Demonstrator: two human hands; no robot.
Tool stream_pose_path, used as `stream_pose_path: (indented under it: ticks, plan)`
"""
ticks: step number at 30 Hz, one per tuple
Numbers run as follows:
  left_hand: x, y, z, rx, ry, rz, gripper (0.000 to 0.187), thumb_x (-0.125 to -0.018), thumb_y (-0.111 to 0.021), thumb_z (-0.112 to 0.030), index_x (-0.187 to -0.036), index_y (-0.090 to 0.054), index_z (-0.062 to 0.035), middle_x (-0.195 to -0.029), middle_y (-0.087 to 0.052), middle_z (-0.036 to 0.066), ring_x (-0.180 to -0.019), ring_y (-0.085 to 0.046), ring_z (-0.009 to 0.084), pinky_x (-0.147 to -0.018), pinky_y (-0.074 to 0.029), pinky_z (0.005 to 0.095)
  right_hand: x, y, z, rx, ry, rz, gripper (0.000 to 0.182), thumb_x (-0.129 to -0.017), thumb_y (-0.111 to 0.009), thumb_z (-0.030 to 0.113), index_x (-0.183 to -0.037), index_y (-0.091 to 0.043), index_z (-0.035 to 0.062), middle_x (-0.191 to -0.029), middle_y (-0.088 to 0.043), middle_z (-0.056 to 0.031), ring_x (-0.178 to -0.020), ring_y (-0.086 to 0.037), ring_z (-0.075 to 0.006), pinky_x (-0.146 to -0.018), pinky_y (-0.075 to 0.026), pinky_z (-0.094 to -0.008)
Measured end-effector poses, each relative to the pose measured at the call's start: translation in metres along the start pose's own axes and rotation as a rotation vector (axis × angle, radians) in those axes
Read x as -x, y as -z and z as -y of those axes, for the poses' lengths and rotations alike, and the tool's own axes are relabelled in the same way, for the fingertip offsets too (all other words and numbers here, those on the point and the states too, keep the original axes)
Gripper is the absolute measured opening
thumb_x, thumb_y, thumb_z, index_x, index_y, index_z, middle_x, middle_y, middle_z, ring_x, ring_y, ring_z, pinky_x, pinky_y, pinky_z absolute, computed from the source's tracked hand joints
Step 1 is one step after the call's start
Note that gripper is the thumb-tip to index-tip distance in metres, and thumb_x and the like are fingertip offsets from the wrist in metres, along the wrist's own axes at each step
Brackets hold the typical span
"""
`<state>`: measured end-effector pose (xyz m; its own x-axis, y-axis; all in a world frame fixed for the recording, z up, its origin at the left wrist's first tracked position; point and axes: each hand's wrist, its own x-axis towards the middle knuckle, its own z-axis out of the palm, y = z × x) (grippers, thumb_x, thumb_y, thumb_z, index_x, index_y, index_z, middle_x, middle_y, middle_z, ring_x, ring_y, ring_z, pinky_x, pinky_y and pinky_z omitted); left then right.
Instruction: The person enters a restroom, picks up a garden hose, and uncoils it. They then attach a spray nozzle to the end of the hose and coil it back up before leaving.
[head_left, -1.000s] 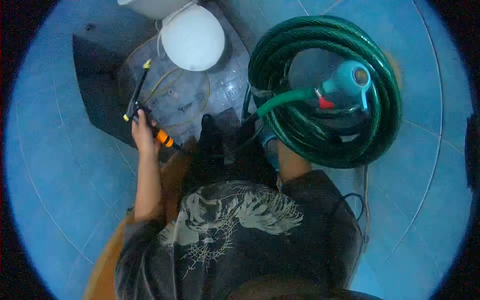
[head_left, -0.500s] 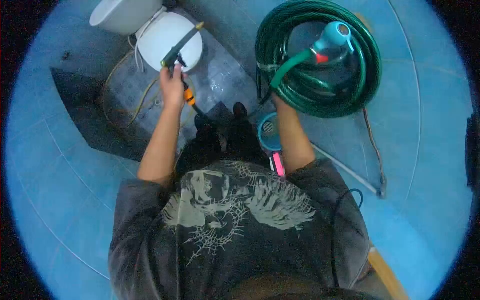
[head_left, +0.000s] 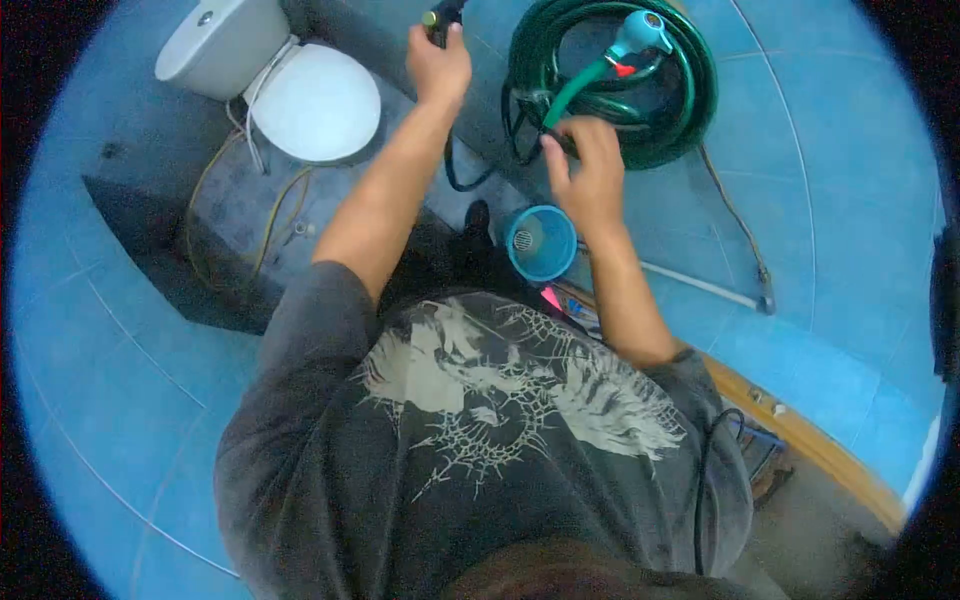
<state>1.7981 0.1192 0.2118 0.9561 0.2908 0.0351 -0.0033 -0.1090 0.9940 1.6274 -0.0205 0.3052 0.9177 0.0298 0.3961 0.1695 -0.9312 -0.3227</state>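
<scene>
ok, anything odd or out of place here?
Thin yellowish cord loops loose across the wet floor beside the toilet. Otherwise tidy: green hose is coiled, left hand grips the spray nozzle, right hand touches the coil.

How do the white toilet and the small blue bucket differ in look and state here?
The toilet is white with its lid shut, so nothing inside shows; the blue bucket stands open, with a round pale thing visible inside. The toilet is plainly the larger of the two. The toilet stands clear of both hands, while the bucket sits just under the right hand, which is at the green hose coil. Both rest on the floor.
</scene>
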Motion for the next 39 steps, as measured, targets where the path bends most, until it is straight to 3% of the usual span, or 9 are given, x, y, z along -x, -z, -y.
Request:
stream_pose_path:
  ticks: [6, 12, 13, 17, 20, 26, 31, 33, 39]
  plan:
    - [-0.009, -0.019, -0.007, 0.092, -0.028, 0.092, 0.064, -0.085, -0.07, -0.018, -0.131, -0.029, -0.003, -0.116, -0.054, 0.023, -0.102, -0.059, 0.0352, -0.09, -0.045, 0.0453, -0.03, -0.03, 0.027, 0.335, -0.089, 0.196, 0.062, -0.072, -0.078, 0.017, -0.127, -0.054, -0.0017, -0.107, -0.053, -0.0231, -0.1, -0.053, -0.0384, -0.085, -0.046, -0.0454]
    - [0.009, -0.013, 0.047, -0.113, -0.413, 0.078, 0.083, -0.076, -0.076, -0.01, -0.14, -0.024, -0.0043, -0.136, -0.031, 0.025, -0.102, -0.055, 0.0386, -0.091, -0.047, 0.0447, 0.007, -0.035, -0.008, -0.024, 0.047, -0.128, 0.045, -0.077, -0.074, 0.01, -0.116, -0.055, -0.0041, -0.116, -0.055, -0.0246, -0.11, -0.053, -0.0406, -0.097, -0.043, -0.0468]
    - [0.017, -0.006, 0.046, -0.016, -0.238, 0.264, 0.094, -0.068, -0.082, -0.009, -0.145, -0.028, -0.0125, -0.145, -0.018, 0.026, -0.117, -0.049, 0.0389, -0.097, -0.046, 0.0404, 0.011, -0.026, -0.006, -0.021, 0.067, -0.174, 0.043, -0.078, -0.073, 0.01, -0.115, -0.055, -0.0043, -0.116, -0.055, -0.0244, -0.111, -0.054, -0.0408, -0.098, -0.043, -0.0466]
    - [0.033, -0.009, 0.052, -0.37, -0.423, 0.357, 0.096, -0.067, -0.084, -0.011, -0.148, -0.037, -0.0291, -0.145, -0.016, 0.029, -0.124, -0.042, 0.05, -0.101, -0.045, 0.0424, -0.007, 0.005, 0.004, -0.164, -0.095, -0.275, 0.043, -0.085, -0.069, 0.01, -0.119, -0.051, -0.0084, -0.117, -0.056, -0.0243, -0.11, -0.057, -0.0398, -0.097, -0.049, -0.0423]
    - [0.031, -0.02, 0.056, -0.22, -0.29, 0.334, 0.091, -0.068, -0.082, -0.01, -0.146, -0.04, -0.03, -0.144, -0.016, 0.025, -0.119, -0.048, 0.0463, -0.098, -0.047, 0.0458, -0.02, -0.008, -0.013, -0.242, -0.23, -0.299, 0.055, -0.085, -0.068, 0.009, -0.131, -0.044, -0.012, -0.126, -0.053, -0.0274, -0.116, -0.056, -0.0381, -0.098, -0.051, -0.0394]
    - [0.013, -0.037, 0.065, -0.189, -0.235, 0.199, 0.065, -0.075, -0.073, -0.007, -0.135, -0.051, -0.0166, -0.138, -0.024, 0.023, -0.121, -0.044, 0.0434, -0.1, -0.044, 0.0441, -0.037, -0.025, -0.038, -0.182, -0.297, -0.259, 0.062, -0.087, -0.065, 0.011, -0.138, -0.038, -0.0123, -0.137, -0.047, -0.0301, -0.12, -0.055, -0.0379, -0.101, -0.046, -0.0403]
    - [-0.016, -0.041, 0.078, -0.276, -0.261, 0.264, 0.054, -0.075, -0.073, -0.006, -0.127, -0.061, -0.0141, -0.136, -0.028, 0.023, -0.122, -0.044, 0.0422, -0.104, -0.041, 0.0427, -0.067, -0.022, -0.03, -0.866, -0.637, -0.228, 0.059, -0.094, -0.053, 0.003, -0.144, -0.025, -0.0117, -0.142, -0.046, -0.0221, -0.136, -0.04, -0.0271, -0.113, -0.028, -0.0346]
    - [-0.027, -0.044, 0.08, -0.225, -0.295, 0.35, 0.06, -0.069, -0.079, -0.008, -0.126, -0.06, -0.0115, -0.133, -0.034, 0.026, -0.121, -0.041, 0.0424, -0.105, -0.038, 0.042, -0.07, -0.02, -0.036, -0.925, -0.689, -0.234, 0.057, -0.093, -0.055, 0.004, -0.142, -0.03, -0.0114, -0.136, -0.05, -0.0188, -0.129, -0.046, -0.0253, -0.11, -0.031, -0.033]
    - [-0.032, -0.048, 0.086, -0.29, -0.35, 0.354, 0.038, -0.082, -0.066, -0.009, -0.119, -0.063, -0.0005, -0.137, -0.03, 0.029, -0.119, -0.046, 0.0441, -0.106, -0.037, 0.0395, -0.069, 0.0, -0.049, -0.908, -0.694, -0.065, 0.015, -0.095, -0.055, 0.009, -0.109, -0.054, 0.0025, -0.099, -0.058, -0.0023, -0.095, -0.058, -0.0133, -0.08, -0.051, -0.0323]
